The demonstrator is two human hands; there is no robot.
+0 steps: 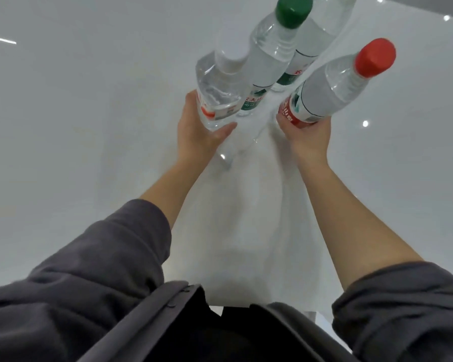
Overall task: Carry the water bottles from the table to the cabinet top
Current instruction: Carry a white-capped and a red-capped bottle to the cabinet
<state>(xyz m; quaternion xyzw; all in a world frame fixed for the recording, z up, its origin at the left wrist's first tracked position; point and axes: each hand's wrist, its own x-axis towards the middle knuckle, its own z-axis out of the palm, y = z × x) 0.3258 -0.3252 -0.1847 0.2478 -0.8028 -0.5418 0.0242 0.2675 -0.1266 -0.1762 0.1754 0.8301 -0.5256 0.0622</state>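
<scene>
Several clear water bottles stand close together on a glossy white surface (94, 142). My left hand (198, 131) grips the base of a white-capped bottle (217, 84) with a red and white label. My right hand (305, 137) grips the bottom of a red-capped bottle (332, 87) with a red label. Between them stands a green-capped bottle (270, 56) with a green label, untouched. Behind it a further green-labelled bottle (314, 35) runs out of the top of the view, its cap hidden.
The white surface spreads wide to the left and right of the bottles, with ceiling lights reflected in it. Its near edge (309, 313) lies just in front of my body. My dark grey sleeves (89, 270) fill the lower corners.
</scene>
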